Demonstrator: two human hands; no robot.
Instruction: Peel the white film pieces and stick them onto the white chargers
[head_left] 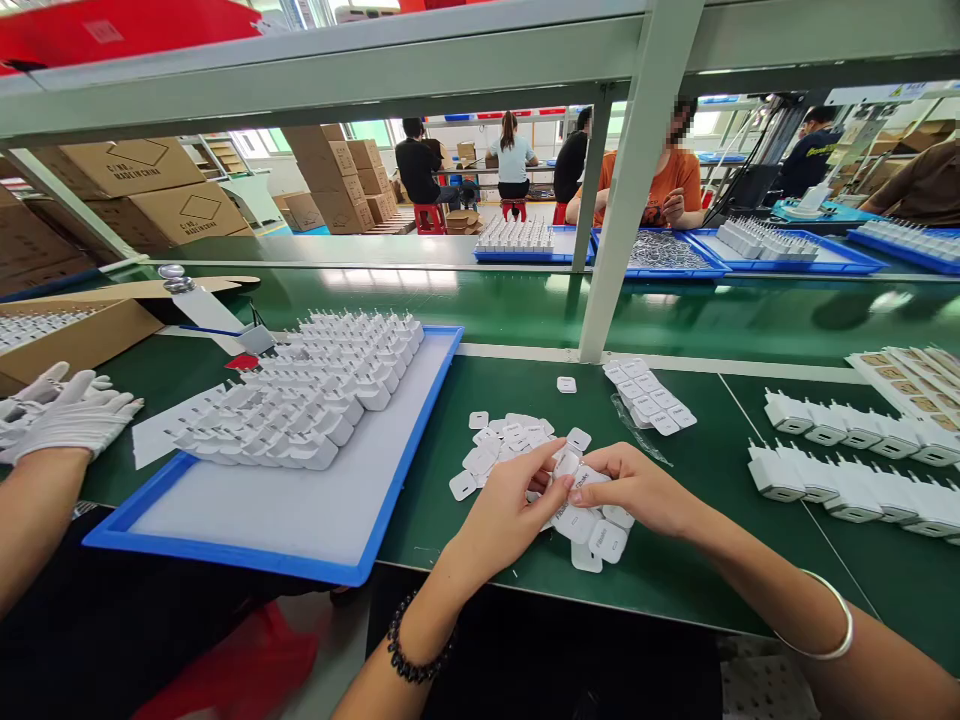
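Note:
My left hand point(521, 500) is closed, thumb and fingers pinching a small white card point(567, 464) with rounded corners. From the other side my right hand point(637, 488) grips a printed white card point(589, 480) touching the first one. Whether the two pieces are joined is hidden by the fingers. Below both hands lie more printed white cards point(607, 540), some with a small slot mark. A loose pile of similar cards point(510, 437) spreads just behind my left hand. One single card point(566, 384) lies apart, farther back on the green table.
A blue-rimmed tray point(367, 540) of white plug chargers point(300, 400) stands left, near a co-worker's gloved hands point(67, 410). Unseparated card sheets point(649, 395) lie behind my right hand. Charger rows point(840, 485) stand right. A metal post point(630, 180) rises at the table's back.

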